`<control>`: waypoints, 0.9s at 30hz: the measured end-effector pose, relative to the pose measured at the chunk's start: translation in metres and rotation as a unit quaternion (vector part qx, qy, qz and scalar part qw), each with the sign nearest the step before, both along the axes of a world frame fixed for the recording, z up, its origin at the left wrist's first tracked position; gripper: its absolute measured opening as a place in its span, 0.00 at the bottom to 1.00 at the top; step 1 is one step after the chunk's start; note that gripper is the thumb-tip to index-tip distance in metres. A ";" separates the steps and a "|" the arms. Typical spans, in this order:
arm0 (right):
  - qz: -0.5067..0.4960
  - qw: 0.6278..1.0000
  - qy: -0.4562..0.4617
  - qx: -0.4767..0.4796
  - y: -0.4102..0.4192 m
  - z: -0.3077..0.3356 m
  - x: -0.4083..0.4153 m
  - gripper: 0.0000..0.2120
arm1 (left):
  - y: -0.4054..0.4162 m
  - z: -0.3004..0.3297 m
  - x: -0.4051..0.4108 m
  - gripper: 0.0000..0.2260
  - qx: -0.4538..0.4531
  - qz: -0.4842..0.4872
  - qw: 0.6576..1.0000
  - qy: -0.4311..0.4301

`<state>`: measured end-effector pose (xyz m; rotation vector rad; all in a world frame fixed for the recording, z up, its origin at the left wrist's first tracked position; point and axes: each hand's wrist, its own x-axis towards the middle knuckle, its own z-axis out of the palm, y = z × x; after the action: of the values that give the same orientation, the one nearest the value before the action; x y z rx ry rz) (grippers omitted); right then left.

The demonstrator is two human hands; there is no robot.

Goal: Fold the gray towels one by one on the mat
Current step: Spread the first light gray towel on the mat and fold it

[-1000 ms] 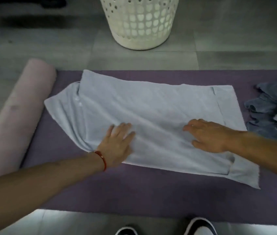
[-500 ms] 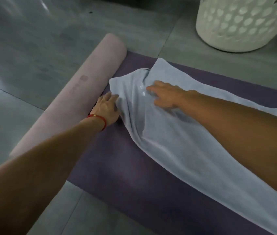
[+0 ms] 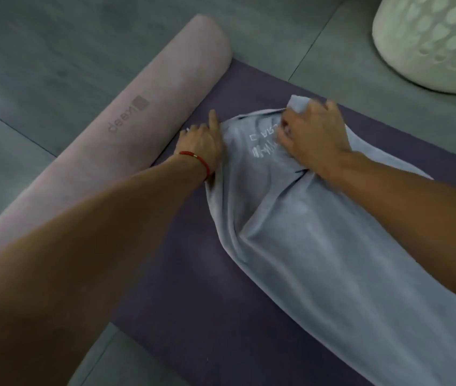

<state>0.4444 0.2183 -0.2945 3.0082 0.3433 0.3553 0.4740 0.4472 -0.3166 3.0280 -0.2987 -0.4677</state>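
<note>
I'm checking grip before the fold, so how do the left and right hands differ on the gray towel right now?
The left hand sits at the gray towel's near-left edge with one finger pointing out; the right hand bunches the far corner in curled fingers. The left wrist wears a red bracelet; the right is bare. Both touch the same end, over the purple mat.

one gray towel (image 3: pixel 318 246), one mat (image 3: pixel 193 288), one basket (image 3: pixel 430 43), two hands (image 3: pixel 201 146)

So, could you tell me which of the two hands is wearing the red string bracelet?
The left hand, at the towel's edge beside the rolled mat; the right hand, gripping the towel's far corner, has a bare wrist.
</note>
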 end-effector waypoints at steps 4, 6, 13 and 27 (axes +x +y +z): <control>-0.057 0.987 0.138 0.054 0.016 -0.002 0.045 0.26 | 0.007 0.001 -0.020 0.21 0.025 0.035 0.999 -0.030; -0.151 0.967 0.203 0.027 0.015 -0.007 0.053 0.31 | 0.012 0.003 -0.031 0.15 0.050 0.027 0.997 -0.058; -0.256 0.935 0.230 -0.092 0.021 0.029 0.055 0.13 | 0.033 0.027 -0.047 0.08 0.063 -0.032 0.982 -0.176; -0.101 0.902 0.321 0.272 0.065 0.003 0.076 0.38 | 0.173 0.036 -0.058 0.07 0.083 0.070 0.962 -0.250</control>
<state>0.5208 0.2830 -0.2915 3.5793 -0.0561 -0.6988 0.4164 0.6199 -0.2807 3.2564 -0.0658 0.3067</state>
